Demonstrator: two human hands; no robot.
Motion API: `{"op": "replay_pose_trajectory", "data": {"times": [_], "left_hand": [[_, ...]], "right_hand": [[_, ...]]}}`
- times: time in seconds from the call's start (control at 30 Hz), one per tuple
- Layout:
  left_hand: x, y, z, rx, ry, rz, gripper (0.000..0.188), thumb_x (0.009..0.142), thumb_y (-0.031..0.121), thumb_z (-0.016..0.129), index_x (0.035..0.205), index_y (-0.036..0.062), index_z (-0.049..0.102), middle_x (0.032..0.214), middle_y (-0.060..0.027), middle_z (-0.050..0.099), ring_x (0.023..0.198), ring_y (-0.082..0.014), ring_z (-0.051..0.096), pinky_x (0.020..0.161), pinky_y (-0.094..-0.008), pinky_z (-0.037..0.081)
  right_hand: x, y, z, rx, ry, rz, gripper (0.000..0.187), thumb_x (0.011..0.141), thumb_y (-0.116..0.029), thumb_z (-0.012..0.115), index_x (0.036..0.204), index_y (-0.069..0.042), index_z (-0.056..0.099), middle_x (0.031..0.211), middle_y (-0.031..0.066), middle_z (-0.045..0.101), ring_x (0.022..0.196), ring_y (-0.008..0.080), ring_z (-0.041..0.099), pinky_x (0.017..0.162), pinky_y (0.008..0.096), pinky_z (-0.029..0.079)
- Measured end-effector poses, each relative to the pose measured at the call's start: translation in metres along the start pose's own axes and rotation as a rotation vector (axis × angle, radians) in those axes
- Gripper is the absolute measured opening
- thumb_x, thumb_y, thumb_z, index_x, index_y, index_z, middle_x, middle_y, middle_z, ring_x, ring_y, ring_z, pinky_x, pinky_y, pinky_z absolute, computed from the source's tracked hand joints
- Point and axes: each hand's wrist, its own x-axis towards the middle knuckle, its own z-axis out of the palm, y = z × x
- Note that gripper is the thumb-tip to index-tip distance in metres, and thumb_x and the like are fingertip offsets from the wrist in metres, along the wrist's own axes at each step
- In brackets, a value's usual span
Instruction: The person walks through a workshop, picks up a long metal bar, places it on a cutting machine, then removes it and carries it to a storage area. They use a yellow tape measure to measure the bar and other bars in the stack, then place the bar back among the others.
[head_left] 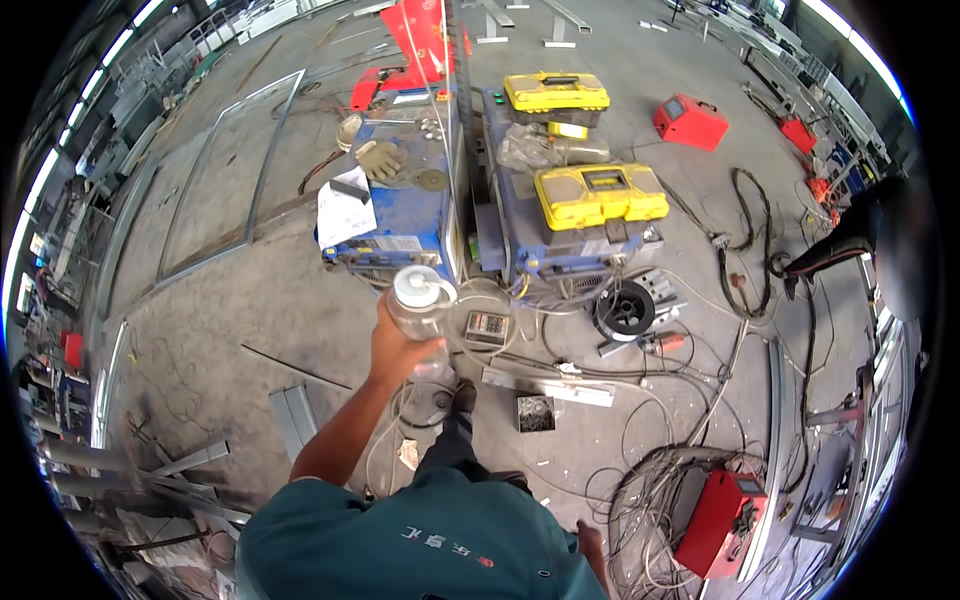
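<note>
Left fingers (pixel 428 348) clamped around clear bottle (pixel 418 324), white lid (pixel 416 288) on top; right fingers (pixel 583 532), state unclear

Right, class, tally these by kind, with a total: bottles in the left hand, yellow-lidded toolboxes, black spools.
Bottle in the left hand: 1
Yellow-lidded toolboxes: 2
Black spool: 1
Total: 4

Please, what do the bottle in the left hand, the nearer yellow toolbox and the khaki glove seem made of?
Bottle: smooth, probably plastic, since the body is see-through; glass is possible.
Toolbox: likely moulded plastic, semi-glossy; the yellow top has rounded, formed edges.
Glove: seemingly matte fabric, limp and without shine; weave too small to tell.
</note>
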Motion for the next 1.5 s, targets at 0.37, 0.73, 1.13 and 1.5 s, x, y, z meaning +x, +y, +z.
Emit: {"op": "replay_pose_trajectory", "data": {"times": [0.37, 0.73, 1.13, 1.5], "left_hand": [[0.313, -0.181, 0.021, 0.068, 0.373, -0.067, 0.105, 0.055, 0.022, 0.094, 0.139, 0.0042, 0.034, 0.128, -0.0166, 0.060, 0.118, -0.0328, 0.059, 0.100, -0.0407, 0.046], [0.341, -0.238, 0.030, -0.038, 0.393, -0.102, 0.104, 0.056, 0.017, 0.094, 0.140, 0.0019, 0.035, 0.130, -0.0187, 0.059, 0.119, -0.0319, 0.059, 0.100, -0.0392, 0.045], [0.079, -0.229, -0.062, 0.397, 0.030, -0.508, 0.073, 0.069, 0.031, 0.080, 0.130, 0.0018, 0.055, 0.123, -0.0222, 0.061, 0.112, -0.0364, 0.061, 0.096, -0.0429, 0.050], [-0.433, -0.322, -0.120, 0.069, 0.075, -1.802, 0.033, 0.072, 0.031, 0.081, 0.087, 0.0013, 0.075, 0.073, -0.0159, 0.069, 0.064, -0.0270, 0.067, 0.059, -0.0431, 0.053]], "right_hand": [[0.034, -0.164, -0.097, 1.291, 0.072, 0.636, 0.044, 0.096, -0.028, 0.057, 0.132, -0.003, 0.050, 0.109, 0.0152, 0.067, 0.091, 0.0284, 0.069, 0.073, 0.0414, 0.056], [0.042, -0.189, -0.117, 1.159, -0.022, 0.671, 0.044, 0.095, -0.025, 0.058, 0.129, 0.002, 0.053, 0.110, 0.0161, 0.066, 0.093, 0.0281, 0.067, 0.076, 0.0411, 0.055], [0.185, -0.273, -0.205, 0.395, 0.130, -0.213, 0.048, 0.088, -0.032, 0.065, 0.117, 0.006, 0.065, 0.104, 0.0197, 0.071, 0.095, 0.0227, 0.066, 0.085, 0.0371, 0.050], [0.174, -0.525, -0.247, 0.018, -0.241, -0.711, 0.051, 0.087, -0.032, 0.068, 0.124, 0.002, 0.061, 0.114, 0.0204, 0.069, 0.100, 0.0304, 0.070, 0.088, 0.0378, 0.053]]}}
